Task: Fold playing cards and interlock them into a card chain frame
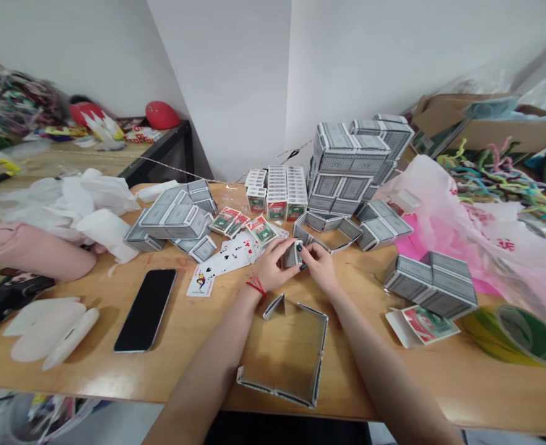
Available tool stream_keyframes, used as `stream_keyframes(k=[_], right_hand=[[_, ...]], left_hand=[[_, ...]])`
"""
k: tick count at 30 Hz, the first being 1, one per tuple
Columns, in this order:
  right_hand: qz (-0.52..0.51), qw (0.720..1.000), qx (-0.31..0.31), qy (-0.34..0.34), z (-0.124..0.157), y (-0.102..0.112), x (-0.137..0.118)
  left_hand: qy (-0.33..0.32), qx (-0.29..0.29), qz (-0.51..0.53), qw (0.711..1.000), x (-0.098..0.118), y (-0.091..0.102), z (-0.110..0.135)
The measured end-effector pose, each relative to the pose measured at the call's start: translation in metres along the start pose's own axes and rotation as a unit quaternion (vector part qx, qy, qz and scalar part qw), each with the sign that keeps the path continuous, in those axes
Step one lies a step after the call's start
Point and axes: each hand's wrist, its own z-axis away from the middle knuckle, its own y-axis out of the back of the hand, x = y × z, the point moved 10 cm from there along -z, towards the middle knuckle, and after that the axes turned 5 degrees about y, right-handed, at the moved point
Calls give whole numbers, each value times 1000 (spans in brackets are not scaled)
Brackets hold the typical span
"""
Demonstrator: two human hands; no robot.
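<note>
My left hand point(275, 262) and my right hand point(318, 262) are close together near the middle of the table. Their fingers are closed on a small grey-patterned playing card piece point(290, 256), partly hidden by the fingers; whether it is one card or several I cannot tell. Between my forearms lies an open square frame point(323, 340) made of joined folded cards. A bent card point(275, 305) stands at its far left corner. Another card frame point(342, 244) lies just beyond my right hand. Loose face-up playing cards point(224, 259) spread out beyond my left hand.
Rows of card boxes point(277, 191) and a tall stack of card blocks point(342, 167) stand at the back. More card blocks sit left point(173, 216) and right point(433, 281). A phone point(146, 310), yellow tape roll point(516, 334), opened card box point(423, 324) and pink plastic bag point(477, 228) lie around.
</note>
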Motion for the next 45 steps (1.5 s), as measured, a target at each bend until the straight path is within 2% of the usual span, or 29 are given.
stream_keyframes(k=[13, 27, 37, 45], right_hand=[[-1, 1000, -13, 1, -1, -2, 2], [-80, 995, -59, -9, -2, -6, 0], [-89, 994, -61, -13, 1, -8, -2], [-76, 996, -46, 2, 0, -5, -5]], left_hand=[[-3, -1, -10, 1000, 5, 0, -1], [-19, 23, -11, 1000, 8, 0, -2], [7, -6, 24, 1000, 3, -5, -2], [-16, 41, -13, 999, 4, 3, -1]])
